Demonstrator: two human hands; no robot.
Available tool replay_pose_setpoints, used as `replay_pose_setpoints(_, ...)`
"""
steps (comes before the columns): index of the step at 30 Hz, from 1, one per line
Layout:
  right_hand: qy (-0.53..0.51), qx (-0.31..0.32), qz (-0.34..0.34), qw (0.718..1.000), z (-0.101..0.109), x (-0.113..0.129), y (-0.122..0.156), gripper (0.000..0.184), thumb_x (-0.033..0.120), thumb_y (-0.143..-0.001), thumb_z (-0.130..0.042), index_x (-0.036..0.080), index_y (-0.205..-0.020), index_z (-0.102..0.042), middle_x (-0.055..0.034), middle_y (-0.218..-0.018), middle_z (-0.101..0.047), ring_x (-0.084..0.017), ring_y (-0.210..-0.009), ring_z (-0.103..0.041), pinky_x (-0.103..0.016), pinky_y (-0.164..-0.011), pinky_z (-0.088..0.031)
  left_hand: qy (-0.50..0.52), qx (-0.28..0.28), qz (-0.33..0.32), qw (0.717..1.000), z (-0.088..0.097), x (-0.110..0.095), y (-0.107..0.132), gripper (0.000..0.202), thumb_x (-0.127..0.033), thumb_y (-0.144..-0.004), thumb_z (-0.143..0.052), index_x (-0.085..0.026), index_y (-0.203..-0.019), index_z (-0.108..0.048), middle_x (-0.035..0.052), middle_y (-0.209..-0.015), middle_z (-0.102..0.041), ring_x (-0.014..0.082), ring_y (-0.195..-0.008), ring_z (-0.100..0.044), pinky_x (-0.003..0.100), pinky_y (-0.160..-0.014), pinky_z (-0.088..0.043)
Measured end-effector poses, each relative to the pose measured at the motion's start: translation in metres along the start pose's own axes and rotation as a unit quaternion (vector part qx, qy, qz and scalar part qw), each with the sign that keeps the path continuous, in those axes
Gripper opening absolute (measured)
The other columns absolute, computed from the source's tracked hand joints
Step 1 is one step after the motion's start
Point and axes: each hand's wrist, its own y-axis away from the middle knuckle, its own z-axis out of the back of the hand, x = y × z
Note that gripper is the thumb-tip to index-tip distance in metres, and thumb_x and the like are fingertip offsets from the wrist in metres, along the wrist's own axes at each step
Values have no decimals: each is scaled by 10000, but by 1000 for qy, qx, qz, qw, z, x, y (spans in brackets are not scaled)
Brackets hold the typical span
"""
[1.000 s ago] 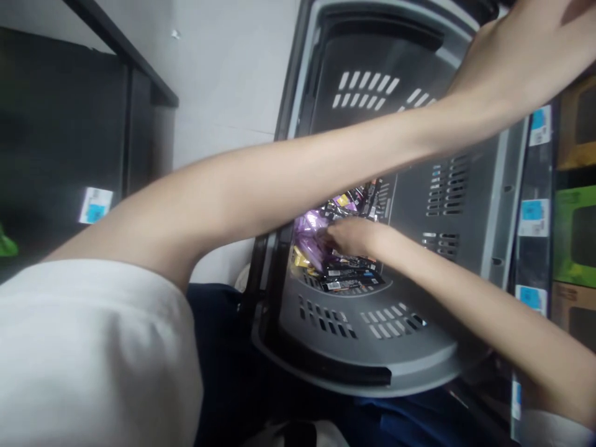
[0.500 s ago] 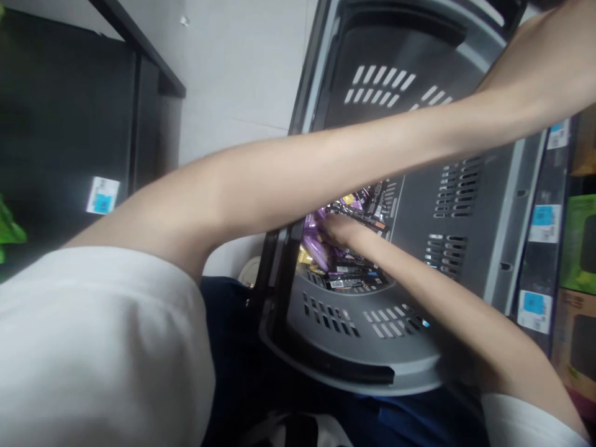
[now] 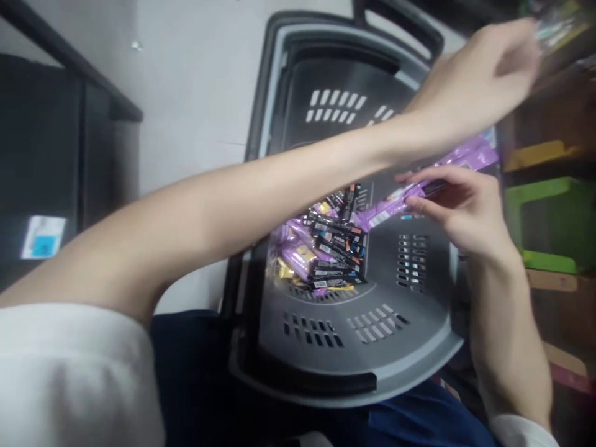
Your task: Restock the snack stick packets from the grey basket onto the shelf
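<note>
A long purple packet [image 3: 384, 208] is pinched between the thumb and fingers of my right hand [image 3: 465, 202], slanting over the right side of the basket. Another purple wrapper [image 3: 475, 154] stretches beyond these fingers. My left arm crosses above the basket, and my left hand [image 3: 505, 59] is at the upper right, blurred, with its fingers curled. Shiny packaging [image 3: 561, 28] lies at its fingertips; what the hand grips cannot be made out. Inside the grey basket [image 3: 316, 347], black stick packets [image 3: 338, 248] and purple packets [image 3: 298, 254] form a pile, partly hidden by my left forearm.
Shelving with a green box edge [image 3: 544, 261] and brown cartons runs along the right, blurred. A dark shelf unit [image 3: 37, 155] with a price label [image 3: 44, 237] stands at the left. Pale floor [image 3: 195, 93] shows between. The basket's black handle [image 3: 400, 28] is at the top.
My right hand has come up out of the pile, moving right with a purple packet. My left hand, previously outside the picture, now shows at the upper right. The view has shifted.
</note>
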Motion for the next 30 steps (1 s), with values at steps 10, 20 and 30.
replay_pose_setpoints(10, -91, -245, -6, 965, 24, -27, -5, 371, 558, -901, -749, 277, -1120, -644, -27, -1067, -734, -222, -914, -755, -419, -758, -647, -122, 121, -152, 973, -4, 20, 22, 303, -157, -776, -736, -132, -1077, -719, 118, -1192, -652, 254, -1128, -641, 374, -1031, -495)
replay_pose_setpoints(20, -305, -358, 26, 882, 18, -16, -10, 537, 424, -639, -998, 257, -827, -523, 45, -929, -729, -145, -851, -729, -272, -753, -632, 97, 133, 2, 986, -7, 15, 20, 214, -151, -893, -560, -135, -1008, -740, 71, -905, -744, 124, -766, -658, 234, -706, -516)
replay_pose_setpoints(30, -396, -331, -55, 854, 18, -9, -9, 555, 363, -494, -1045, 233, -780, -587, 28, -828, -707, -131, -779, -679, -286, -786, -603, 141, 150, 114, 972, -8, 12, 26, 151, -248, -964, -635, -116, -895, -659, 85, -805, -707, 116, -662, -652, 218, -602, -520)
